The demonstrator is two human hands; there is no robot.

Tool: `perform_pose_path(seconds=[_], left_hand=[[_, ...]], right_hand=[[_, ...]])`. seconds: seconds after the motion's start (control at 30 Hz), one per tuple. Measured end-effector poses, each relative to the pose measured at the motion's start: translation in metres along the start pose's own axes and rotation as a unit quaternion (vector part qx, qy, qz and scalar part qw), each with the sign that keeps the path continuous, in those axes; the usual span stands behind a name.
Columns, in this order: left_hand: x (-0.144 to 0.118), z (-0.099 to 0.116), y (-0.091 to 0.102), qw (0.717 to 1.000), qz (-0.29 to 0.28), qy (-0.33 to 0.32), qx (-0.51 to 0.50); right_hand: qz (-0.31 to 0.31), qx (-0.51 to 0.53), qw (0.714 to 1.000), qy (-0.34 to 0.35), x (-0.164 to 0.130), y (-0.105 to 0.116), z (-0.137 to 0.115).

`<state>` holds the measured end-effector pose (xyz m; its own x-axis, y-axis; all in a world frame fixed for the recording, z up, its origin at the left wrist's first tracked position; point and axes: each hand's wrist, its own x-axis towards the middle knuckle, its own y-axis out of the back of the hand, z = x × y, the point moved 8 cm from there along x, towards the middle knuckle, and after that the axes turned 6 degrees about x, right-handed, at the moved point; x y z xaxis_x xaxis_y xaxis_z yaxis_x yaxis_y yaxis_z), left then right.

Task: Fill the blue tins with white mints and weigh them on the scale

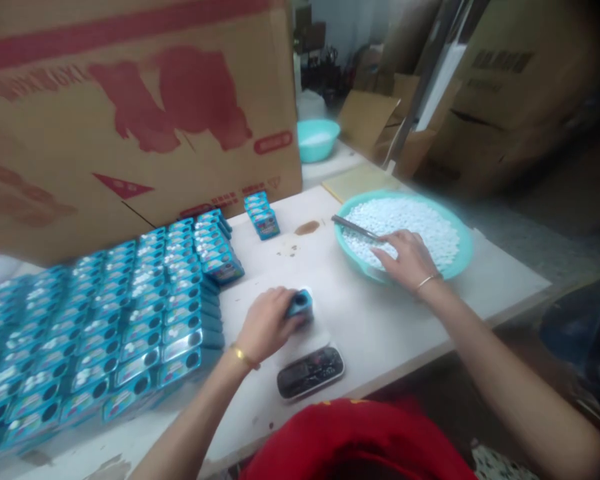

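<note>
My left hand [266, 325] grips a small blue box [301, 303] that rests on the white table [370, 320]. My right hand [404, 257] lies palm down in a teal basin [460, 263] full of small white pellets [420, 223], fingers spread among them. A flat metal tool [354, 227] sits on the pellets just left of that hand; the hand is not holding it. Whether any pellets are pinched under the fingers is hidden.
Rows of several blue boxes [105, 320] cover the table's left side, with a small separate stack [263, 213] behind. A large cardboard carton [130, 113] stands at the back. A dark phone [310, 371] lies near the front edge. A second teal bowl [317, 139] and more cartons [505, 100] stand beyond.
</note>
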<state>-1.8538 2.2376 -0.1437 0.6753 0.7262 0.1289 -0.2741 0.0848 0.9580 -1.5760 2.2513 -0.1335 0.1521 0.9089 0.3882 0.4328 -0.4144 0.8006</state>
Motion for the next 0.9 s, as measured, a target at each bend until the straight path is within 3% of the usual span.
perform_pose_path(seconds=[0.07,0.17,0.3,0.4,0.53,0.7,0.8,0.9], left_hand=[[0.035,-0.020,0.005,0.999,-0.012,0.012,0.052],[0.091,-0.068,0.013,0.989,-0.003,0.063,0.137],[0.150,-0.125,0.010,0.976,-0.005,0.107,0.189],[0.167,-0.147,0.006,0.969,-0.010,0.124,0.215],[0.150,-0.152,0.020,0.961,0.006,0.120,0.249],[0.084,-0.167,0.043,0.941,-0.027,0.161,0.298],[0.049,-0.177,0.038,0.928,-0.056,0.184,0.319],[0.035,-0.173,0.030,0.927,-0.066,0.173,0.326]], right_hand=[[-0.068,-0.073,0.994,-0.054,0.006,-0.013,0.036],[-0.148,-0.067,0.981,-0.109,0.002,-0.036,0.066],[-0.156,-0.019,0.981,-0.113,-0.001,-0.047,0.069],[-0.146,-0.013,0.982,-0.118,0.001,-0.044,0.068],[-0.190,-0.014,0.976,-0.104,0.007,-0.047,0.069],[-0.268,0.021,0.962,-0.050,0.015,-0.063,0.065],[-0.284,0.067,0.956,-0.019,0.018,-0.065,0.054],[-0.269,0.087,0.959,-0.023,0.019,-0.059,0.046]])
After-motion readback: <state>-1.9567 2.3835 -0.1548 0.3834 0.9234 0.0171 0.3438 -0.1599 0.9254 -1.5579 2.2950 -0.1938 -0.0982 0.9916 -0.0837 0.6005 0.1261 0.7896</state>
